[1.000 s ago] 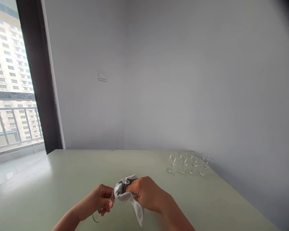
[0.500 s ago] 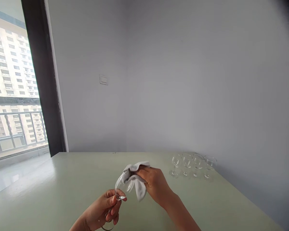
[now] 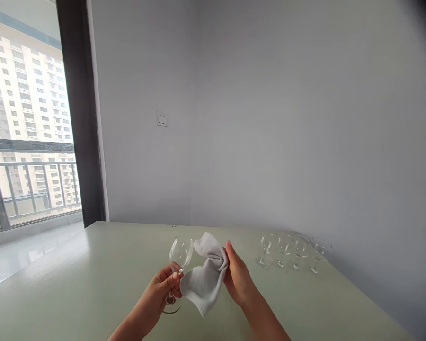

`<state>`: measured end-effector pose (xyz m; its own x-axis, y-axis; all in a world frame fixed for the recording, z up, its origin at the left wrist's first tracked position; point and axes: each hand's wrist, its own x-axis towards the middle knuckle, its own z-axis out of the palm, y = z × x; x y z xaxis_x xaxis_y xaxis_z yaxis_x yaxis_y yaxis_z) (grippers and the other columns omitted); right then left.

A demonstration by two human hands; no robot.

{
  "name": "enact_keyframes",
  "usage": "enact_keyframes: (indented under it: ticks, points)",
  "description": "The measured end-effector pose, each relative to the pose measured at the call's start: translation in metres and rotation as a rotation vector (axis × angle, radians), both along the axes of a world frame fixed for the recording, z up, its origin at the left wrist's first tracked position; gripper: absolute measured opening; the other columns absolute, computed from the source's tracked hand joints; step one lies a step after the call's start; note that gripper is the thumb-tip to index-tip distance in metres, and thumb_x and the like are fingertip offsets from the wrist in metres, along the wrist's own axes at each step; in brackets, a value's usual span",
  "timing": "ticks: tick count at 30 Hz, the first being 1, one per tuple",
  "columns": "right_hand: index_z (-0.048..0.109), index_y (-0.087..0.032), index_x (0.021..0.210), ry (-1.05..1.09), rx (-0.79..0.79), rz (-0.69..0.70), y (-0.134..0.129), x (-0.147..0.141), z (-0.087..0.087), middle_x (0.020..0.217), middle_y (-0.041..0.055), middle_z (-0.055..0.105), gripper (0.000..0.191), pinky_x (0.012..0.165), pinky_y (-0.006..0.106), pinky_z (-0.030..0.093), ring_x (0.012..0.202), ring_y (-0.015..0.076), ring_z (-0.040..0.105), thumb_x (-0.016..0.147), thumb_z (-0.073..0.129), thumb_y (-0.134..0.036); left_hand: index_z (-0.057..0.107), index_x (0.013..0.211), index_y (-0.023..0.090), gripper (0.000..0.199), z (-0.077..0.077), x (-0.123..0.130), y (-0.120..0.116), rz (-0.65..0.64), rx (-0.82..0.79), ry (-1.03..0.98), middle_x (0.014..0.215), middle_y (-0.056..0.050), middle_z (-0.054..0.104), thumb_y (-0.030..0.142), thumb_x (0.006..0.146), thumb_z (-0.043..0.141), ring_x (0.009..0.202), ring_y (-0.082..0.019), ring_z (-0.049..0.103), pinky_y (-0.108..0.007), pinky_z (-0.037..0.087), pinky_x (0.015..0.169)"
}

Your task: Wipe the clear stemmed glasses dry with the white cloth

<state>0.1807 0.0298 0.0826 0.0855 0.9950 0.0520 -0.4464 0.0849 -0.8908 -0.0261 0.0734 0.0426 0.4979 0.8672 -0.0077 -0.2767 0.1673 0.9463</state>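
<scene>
The left hand [image 3: 166,282] is gripping a clear stemmed glass [image 3: 180,252], its fingers closing narrowly around the stem just beneath the bowl, and the glass is pointing mouth up while leaning slightly toward the right; whether its foot is touching the pale green bench [image 3: 124,270] below, one cannot tell. The right hand [image 3: 240,280] is holding a white cloth [image 3: 206,283] by its bunched right side, the thumb sticking upward and the other fingers mostly hiding behind the fabric, which is spreading toward the glass, with its lower left corner lying just beside the left fingers; whether cloth and glass are touching, one cannot tell. Farther right, near the back of the bench, four more stemmed glasses [image 3: 284,244] are standing upright in a row, close to the grey wall [image 3: 262,123], while a light switch [image 3: 162,119] is showing to the left
</scene>
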Motion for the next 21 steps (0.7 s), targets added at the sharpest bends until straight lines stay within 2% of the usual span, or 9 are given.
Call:
enact_keyframes:
  ticks: [1, 3, 5, 7, 9, 11, 14, 18, 21]
  points:
    - [0.062, -0.018, 0.07, -0.068, -0.001, -0.01, 0.0, -0.002, 0.001, 0.066, 0.001, 0.05, 0.047, 0.061, 0.027, 0.039, 0.066, 0.0159, 0.046, 0.082, 0.043, -0.059, 0.052, 0.075, 0.019, 0.03, 0.001, 0.0, 0.001, 0.024, 0.003, -0.011, 0.053, 0.007, 0.044, 0.047, 0.074, 0.065, 0.051, -0.006, 0.04, -0.019, 0.022, 0.048]
    - [0.064, -0.018, 0.065, -0.348, 0.062, -0.039, -0.001, -0.004, 0.002, 0.07, 0.0038, 0.056, 0.048, 0.067, 0.03, 0.04, 0.071, 0.0182, 0.05, 0.086, 0.039, -0.054, 0.051, 0.076, 0.02, 0.03, 0.003, -0.002, 0.003, 0.073, 0.016, -0.041, 0.054, 0.008, 0.043, 0.048, 0.075, 0.063, 0.051, -0.005, 0.038, -0.019, 0.026, 0.051]
    - [0.065, -0.019, 0.065, -0.734, 0.203, -0.086, -0.003, -0.005, 0.003, 0.082, 0.0059, 0.062, 0.034, 0.074, 0.032, 0.04, 0.079, 0.0202, 0.054, 0.085, 0.046, -0.037, 0.05, 0.077, 0.021, 0.029, 0.005, -0.006, 0.006, 0.128, 0.028, -0.061, 0.057, 0.008, 0.043, 0.048, 0.076, 0.062, 0.052, -0.005, 0.04, -0.019, 0.03, 0.054]
    - [0.068, -0.02, 0.075, -1.043, 0.335, -0.101, -0.006, -0.006, 0.002, 0.094, 0.0052, 0.064, 0.021, 0.08, 0.033, 0.041, 0.088, 0.0206, 0.056, 0.08, 0.047, -0.018, 0.051, 0.078, 0.021, 0.027, 0.008, -0.01, 0.009, 0.177, 0.039, -0.062, 0.059, 0.008, 0.045, 0.047, 0.076, 0.061, 0.054, -0.006, 0.041, -0.02, 0.032, 0.056]
    - [0.067, -0.024, 0.092, -1.187, 0.381, -0.09, -0.009, -0.008, 0.001, 0.103, 0.0033, 0.063, 0.034, 0.081, 0.032, 0.043, 0.093, 0.0193, 0.057, 0.074, 0.043, -0.007, 0.052, 0.079, 0.022, 0.027, 0.01, -0.012, 0.009, 0.207, 0.051, -0.052, 0.061, 0.007, 0.047, 0.046, 0.077, 0.061, 0.056, -0.007, 0.043, -0.02, 0.031, 0.056]
    - [0.063, -0.027, 0.103, -1.218, 0.363, -0.064, -0.01, -0.011, 0.001, 0.109, 0.0018, 0.06, 0.045, 0.082, 0.031, 0.044, 0.094, 0.0174, 0.058, 0.072, 0.041, -0.004, 0.052, 0.079, 0.022, 0.028, 0.011, -0.01, 0.006, 0.213, 0.067, -0.045, 0.059, 0.007, 0.047, 0.047, 0.075, 0.063, 0.056, -0.008, 0.043, -0.02, 0.029, 0.054]
    - [0.06, -0.028, 0.109, -1.157, 0.302, -0.082, -0.011, -0.017, 0.002, 0.114, 0.002, 0.057, 0.051, 0.088, 0.031, 0.043, 0.1, 0.0168, 0.057, 0.068, 0.042, -0.003, 0.052, 0.077, 0.021, 0.033, 0.01, 0.0, -0.002, 0.168, 0.073, -0.031, 0.053, 0.007, 0.045, 0.05, 0.069, 0.067, 0.051, -0.008, 0.039, -0.019, 0.024, 0.049]
    - [0.057, -0.025, 0.11, -0.964, 0.229, -0.102, -0.015, -0.023, 0.012, 0.111, 0.003, 0.057, 0.048, 0.093, 0.032, 0.041, 0.106, 0.019, 0.053, 0.067, 0.047, -0.008, 0.051, 0.069, 0.019, 0.038, 0.004, 0.015, -0.012, 0.087, 0.039, 0.006, 0.049, 0.007, 0.044, 0.052, 0.064, 0.07, 0.048, -0.007, 0.036, -0.019, 0.02, 0.048]
    - [0.049, -0.025, 0.117, -0.822, 0.189, -0.126, -0.021, -0.029, 0.021, 0.117, 0.004, 0.054, 0.049, 0.092, 0.033, 0.043, 0.108, 0.0202, 0.052, 0.07, 0.05, -0.012, 0.052, 0.067, 0.018, 0.04, -0.003, 0.023, -0.015, 0.094, 0.025, 0.007, 0.05, 0.007, 0.043, 0.052, 0.063, 0.07, 0.047, -0.006, 0.033, -0.019, 0.021, 0.048]
